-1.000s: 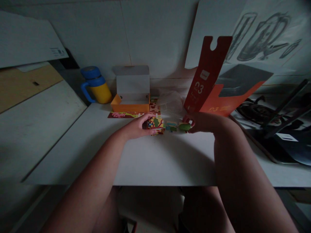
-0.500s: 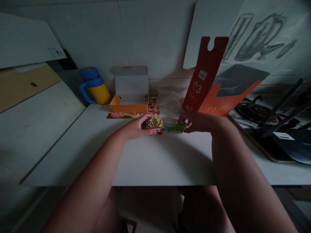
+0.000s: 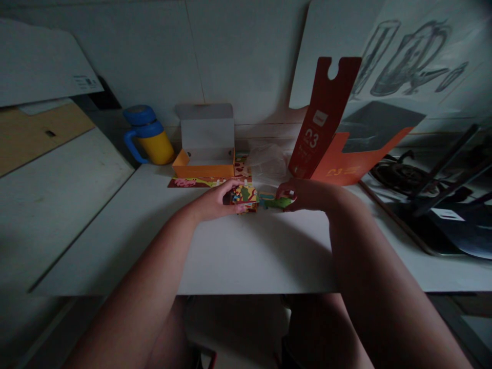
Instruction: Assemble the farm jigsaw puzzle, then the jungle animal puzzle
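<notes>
My left hand point(image 3: 216, 201) is closed around a small printed block point(image 3: 246, 194), red and yellow with a green figure; whether it is a little box or a stack of cards I cannot tell. Just to the right, my right hand point(image 3: 303, 194) pinches a flat green piece point(image 3: 281, 203) at its right end. A small light-blue piece point(image 3: 266, 196) lies between the two hands, close to the block. Dim light hides the finer details of these pieces.
Behind my left hand stands an open orange box point(image 3: 205, 170) on a colourful printed sheet point(image 3: 184, 182). Further back are a yellow and blue jug point(image 3: 154, 146), a clear plastic bag point(image 3: 268, 163) and a tall red-orange carton point(image 3: 321, 128). Dark equipment point(image 3: 434, 215) occupies the right side of the white table point(image 3: 246, 256).
My right hand has moved left with the green piece, bringing it nearer the printed block. My left hand keeps its grip almost in place. The view has shifted slightly.
</notes>
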Motion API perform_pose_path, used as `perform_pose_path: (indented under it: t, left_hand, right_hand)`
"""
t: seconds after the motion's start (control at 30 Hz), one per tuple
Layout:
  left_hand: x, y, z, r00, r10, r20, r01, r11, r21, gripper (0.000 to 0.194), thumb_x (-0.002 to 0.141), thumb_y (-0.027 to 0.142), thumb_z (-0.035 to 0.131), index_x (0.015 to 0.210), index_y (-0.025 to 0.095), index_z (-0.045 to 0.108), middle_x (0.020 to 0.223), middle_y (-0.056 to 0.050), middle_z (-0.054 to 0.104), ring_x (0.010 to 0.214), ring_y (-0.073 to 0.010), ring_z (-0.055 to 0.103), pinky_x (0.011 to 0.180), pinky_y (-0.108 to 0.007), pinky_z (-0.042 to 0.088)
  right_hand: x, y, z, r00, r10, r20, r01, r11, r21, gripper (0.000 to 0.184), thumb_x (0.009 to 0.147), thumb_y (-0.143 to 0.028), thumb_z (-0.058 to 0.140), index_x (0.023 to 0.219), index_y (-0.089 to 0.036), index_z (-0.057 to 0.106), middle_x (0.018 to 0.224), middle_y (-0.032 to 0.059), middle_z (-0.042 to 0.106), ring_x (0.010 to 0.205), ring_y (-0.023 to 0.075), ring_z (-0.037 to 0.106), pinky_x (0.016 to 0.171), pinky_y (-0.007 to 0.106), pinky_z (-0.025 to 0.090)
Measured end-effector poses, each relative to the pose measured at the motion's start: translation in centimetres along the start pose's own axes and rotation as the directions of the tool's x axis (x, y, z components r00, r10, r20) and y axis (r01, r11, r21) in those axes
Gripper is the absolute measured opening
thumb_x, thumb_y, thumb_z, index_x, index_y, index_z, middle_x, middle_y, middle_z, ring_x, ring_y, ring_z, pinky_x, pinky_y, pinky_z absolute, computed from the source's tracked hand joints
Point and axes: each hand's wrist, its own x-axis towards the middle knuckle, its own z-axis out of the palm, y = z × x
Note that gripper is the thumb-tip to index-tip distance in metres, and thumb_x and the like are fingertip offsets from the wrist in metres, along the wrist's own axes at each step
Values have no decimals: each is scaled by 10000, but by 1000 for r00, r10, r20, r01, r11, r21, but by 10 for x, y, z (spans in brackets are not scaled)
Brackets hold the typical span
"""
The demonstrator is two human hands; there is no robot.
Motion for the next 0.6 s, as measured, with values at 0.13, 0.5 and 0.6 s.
perform_pose_path:
  t: [0.13, 0.5, 0.6]
  left_hand:
    - [0, 0, 0, 1000, -1, -5, 1, 1000, 0, 668, 850, 453, 839, 1433, 271, 569, 1550, -141, 593, 1420, -325, 581, 1221, -559, 413]
    - [-1, -3, 0, 1000, -2, -6, 2, 1000, 0, 666, 853, 445, 835, 1443, 302, 560, 1545, -120, 611, 1417, -313, 591, 1219, -549, 425]
    - [-1, 3, 0, 1000, 3, -19, -3, 1000, 6, 642, 837, 440, 844, 1408, 292, 589, 1528, -122, 621, 1405, -325, 591, 1217, -566, 425]
  right_hand:
    - [2, 3, 2, 1000, 1, -5, -1, 1000, -7, 424, 772, -233, 849, 1185, -300, 778, 1113, 43, 824, 966, 263, 765, 859, 354, 585]
    - [1, 13, 3, 998, 39, -41, -39, 999, 8, 304, 811, -211, 793, 1102, -297, 798, 1033, 29, 832, 906, 255, 767, 814, 363, 604]
    - [1, 14, 3, 999, 23, -38, -23, 1000, -8, 306, 809, -173, 777, 1096, -280, 798, 1036, 40, 829, 901, 253, 767, 820, 362, 596]
